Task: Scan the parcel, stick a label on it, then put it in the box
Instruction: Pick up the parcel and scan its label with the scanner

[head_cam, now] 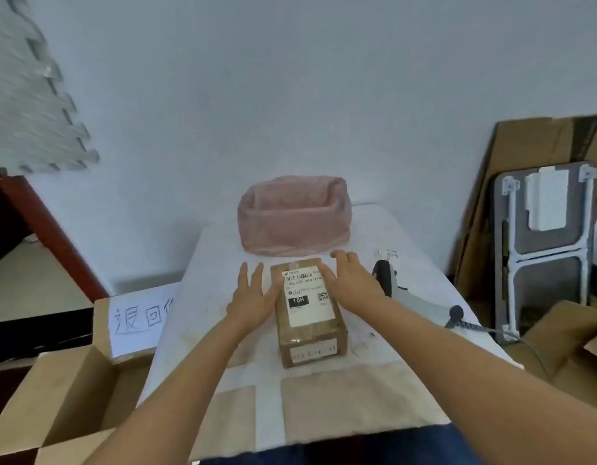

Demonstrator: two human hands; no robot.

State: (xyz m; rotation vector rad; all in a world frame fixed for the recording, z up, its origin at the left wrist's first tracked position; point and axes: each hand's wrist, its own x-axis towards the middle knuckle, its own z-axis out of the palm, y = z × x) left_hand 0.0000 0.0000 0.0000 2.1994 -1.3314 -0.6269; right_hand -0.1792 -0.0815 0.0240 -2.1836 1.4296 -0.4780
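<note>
Lying flat at the tabletop's centre, the brown cardboard parcel [309,313] shows its white shipping label [307,297] face up. Your left hand [253,297] and right hand [350,280] flank it with fingers spread, palms against its sides, neither closed. Pink fabric basket [292,216] sits just behind, toward the far edge. Barcode scanner [387,278] lies near the right edge. Open cardboard box [72,391] stands beside the left edge.

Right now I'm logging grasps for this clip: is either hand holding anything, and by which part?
Both open hands bracket the parcel at its far end: left hand against its left side, right hand on its right edge. It rests on the table, not lifted.
</note>
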